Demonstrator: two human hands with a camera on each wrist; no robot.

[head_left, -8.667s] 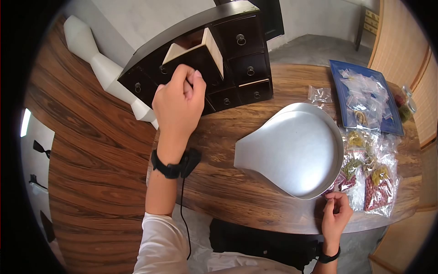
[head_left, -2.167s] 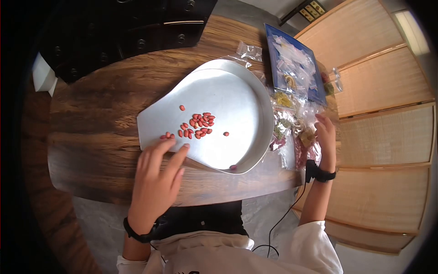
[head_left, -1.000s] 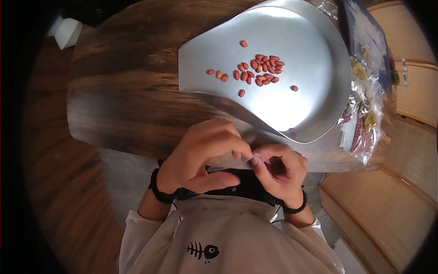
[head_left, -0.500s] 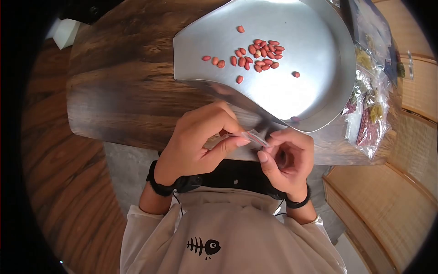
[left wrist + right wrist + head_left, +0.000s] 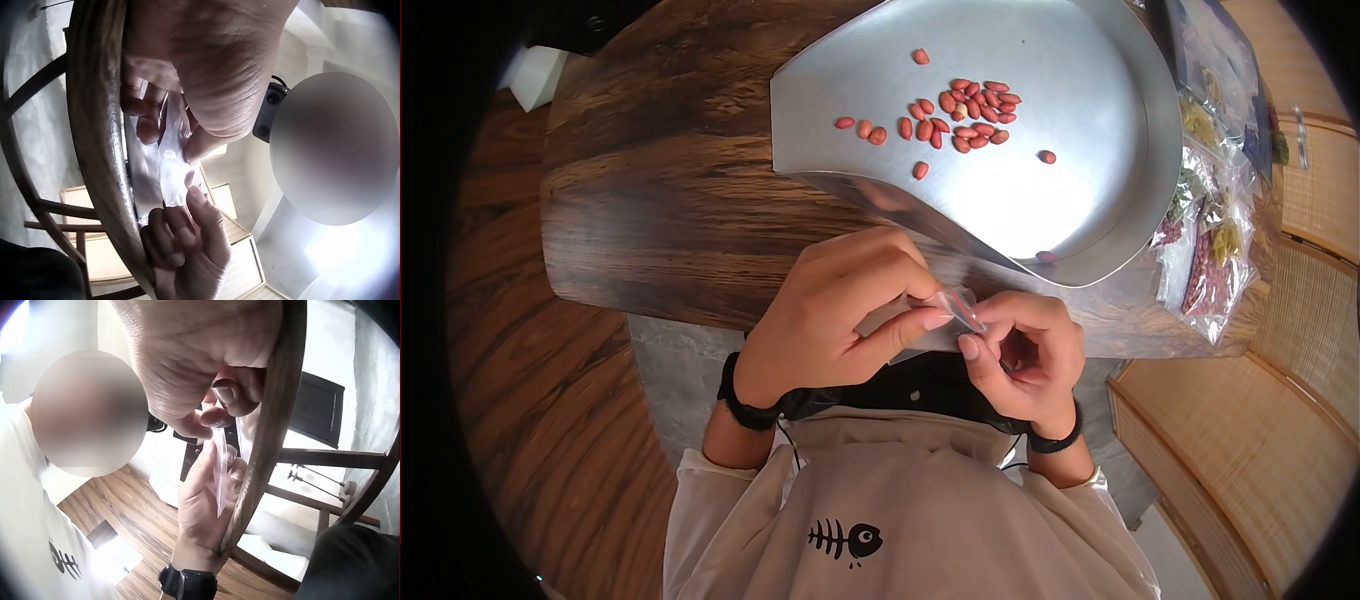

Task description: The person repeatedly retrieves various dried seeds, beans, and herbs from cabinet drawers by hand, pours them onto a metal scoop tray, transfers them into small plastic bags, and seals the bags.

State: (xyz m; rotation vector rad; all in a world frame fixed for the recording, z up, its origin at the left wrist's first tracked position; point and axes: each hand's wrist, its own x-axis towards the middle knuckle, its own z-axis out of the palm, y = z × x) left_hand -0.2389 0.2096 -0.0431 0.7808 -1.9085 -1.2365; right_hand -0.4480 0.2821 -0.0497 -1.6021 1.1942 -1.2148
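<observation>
In the head view, a small clear zip bag [image 5: 962, 308] with a thin red line along it is stretched between both hands at the table's front edge. My left hand [image 5: 840, 312] pinches one end between thumb and fingers. My right hand [image 5: 1032, 352] pinches the other end with thumb and curled fingers. The left wrist view shows the clear plastic bag [image 5: 174, 169] between the two sets of fingertips. Just beyond the hands lies a silver metal pan [image 5: 1090, 100] with a narrow open spout on its left. Several red-skinned peanuts [image 5: 973, 104] are scattered in it.
Right of the pan lie filled clear bags [image 5: 1215, 270], one with red contents, beside a dark blue tray [image 5: 1250, 60]. The wooden table [image 5: 660, 170] has a curved front edge close to the body. A black cabinet [image 5: 595, 25] shows at the upper left.
The left hand was at a cabinet drawer, later over the pan beside peanuts. The right hand moved from the filled bags to the front edge. Both hands have since taken hold of the small bag.
</observation>
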